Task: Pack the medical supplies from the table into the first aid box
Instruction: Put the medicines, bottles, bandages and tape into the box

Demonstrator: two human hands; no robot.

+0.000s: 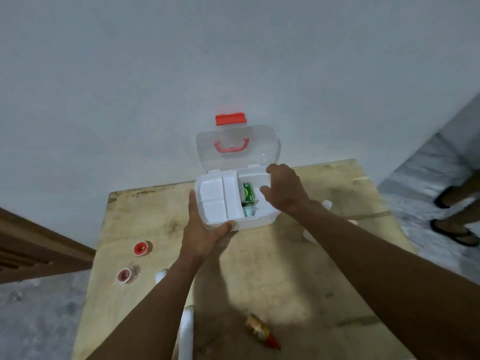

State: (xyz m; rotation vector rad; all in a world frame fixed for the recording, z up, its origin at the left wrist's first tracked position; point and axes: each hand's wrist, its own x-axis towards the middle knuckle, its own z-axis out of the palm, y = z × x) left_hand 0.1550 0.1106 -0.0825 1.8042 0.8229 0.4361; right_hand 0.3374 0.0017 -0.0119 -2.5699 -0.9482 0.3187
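Note:
The white first aid box (pixel 255 221) stands open at the far side of the wooden table (pixel 272 276), its clear lid (pixel 262 149) with a red handle leaning back against the wall. A white divided tray (pixel 215 196) covers the box's left half. A green carton (pixel 248 193) and a small pale item lie in the open middle. My left hand (pixel 201 229) grips the box's front left corner, fingers along the side and thumb on the front wall. My right hand (pixel 284 189) is over the right compartment, fingers loosely curled at the back rim, nothing visible in it.
On the table's left lie a red tape roll (pixel 142 248), a pinkish tape roll (pixel 126 275) and a small white piece (pixel 161 275). A white tube (pixel 187 331) and a red-capped bottle (pixel 262 331) lie near me. White items (pixel 327 203) show behind my right arm. A person's sandalled feet (pixel 457 229) stand at the right.

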